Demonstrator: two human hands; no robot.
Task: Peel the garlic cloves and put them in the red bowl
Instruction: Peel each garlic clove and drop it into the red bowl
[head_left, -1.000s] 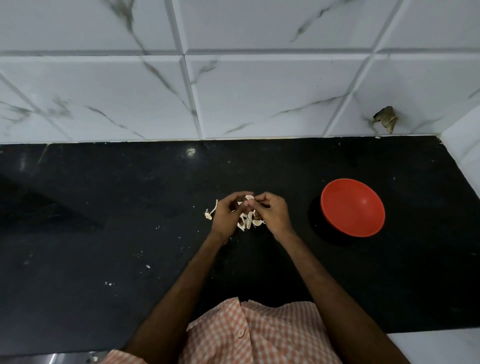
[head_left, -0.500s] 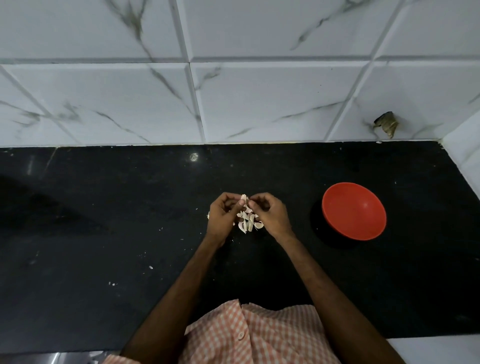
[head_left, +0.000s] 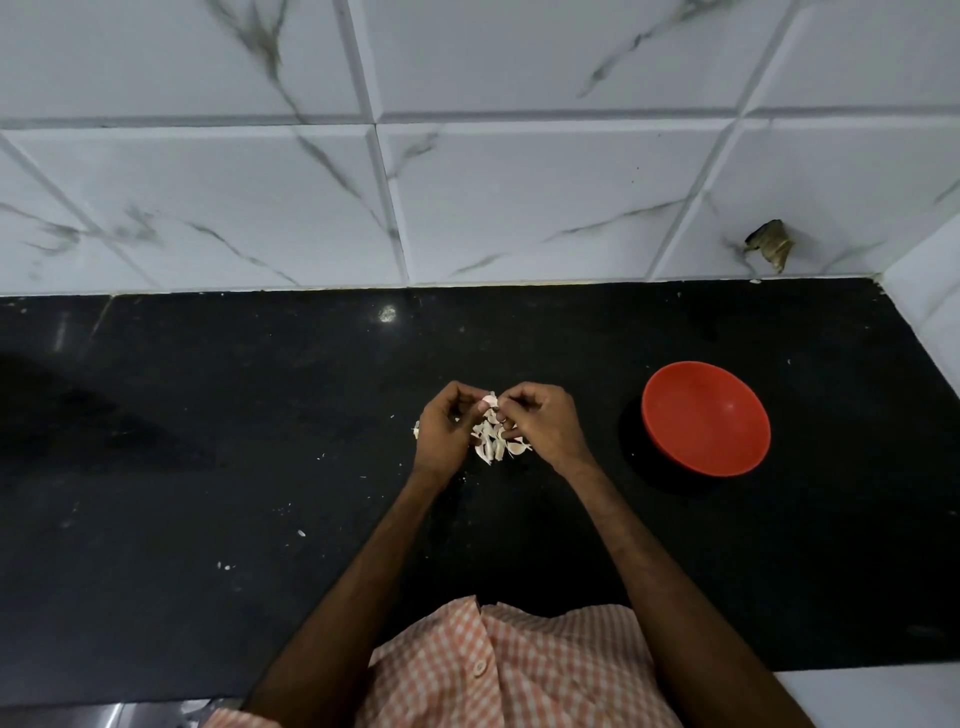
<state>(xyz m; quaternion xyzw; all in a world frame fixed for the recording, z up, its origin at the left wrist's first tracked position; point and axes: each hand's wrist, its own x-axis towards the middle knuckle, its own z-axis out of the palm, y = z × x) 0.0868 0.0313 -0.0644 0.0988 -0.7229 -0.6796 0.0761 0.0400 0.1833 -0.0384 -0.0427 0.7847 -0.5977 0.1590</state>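
My left hand (head_left: 440, 431) and my right hand (head_left: 545, 427) meet over the middle of the black counter. Both pinch one pale garlic clove (head_left: 489, 401) between their fingertips. Below them lies a small heap of garlic cloves and skins (head_left: 491, 440) on the counter. The red bowl (head_left: 705, 419) stands to the right of my right hand, apart from it, and I see nothing inside it.
The black counter (head_left: 208, 441) carries small white skin flakes to the left and front. A white marble-tiled wall (head_left: 467, 182) rises behind, with a brownish scrap (head_left: 770, 244) stuck on it at the right. A white side wall closes the right end.
The hands stay together on the clove and have shifted only slightly. A skin piece left of my left hand is now mostly hidden by it.
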